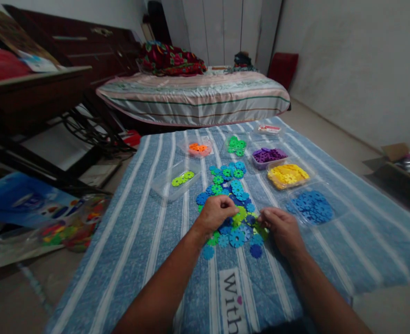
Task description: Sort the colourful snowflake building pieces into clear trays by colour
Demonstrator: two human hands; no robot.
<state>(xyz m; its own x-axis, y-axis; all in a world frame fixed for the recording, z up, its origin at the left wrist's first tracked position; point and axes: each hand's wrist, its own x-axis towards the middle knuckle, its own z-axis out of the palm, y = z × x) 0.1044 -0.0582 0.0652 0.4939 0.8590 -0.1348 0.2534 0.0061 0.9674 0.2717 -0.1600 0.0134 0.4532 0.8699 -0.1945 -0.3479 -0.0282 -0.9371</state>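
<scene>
Over a loose pile of notched plastic discs (pixel 237 238) in blues and greens, both my hands are at work. My left hand (pixel 217 211) pinches a lime-green notched disc (pixel 240 216) between thumb and fingers. On the right side of the pile, my right hand (pixel 281 225) has its fingers closed at another lime-green disc (pixel 260 229), partly hidden by the fingertips. A clear plastic box (pixel 163 186) left of the pile holds a few lime-green discs (pixel 183 178). Nearest my right hand is a tub of blue discs (pixel 311 207).
Yellow discs (pixel 288 175), purple discs (pixel 268 156), green discs (pixel 236 145) and orange discs (pixel 198 148) sit in separate clear tubs around the pile. A striped blue cloth (pixel 121 260) covers the surface. A bed (pixel 194 95) stands beyond, a sewing-machine table (pixel 34 79) at left.
</scene>
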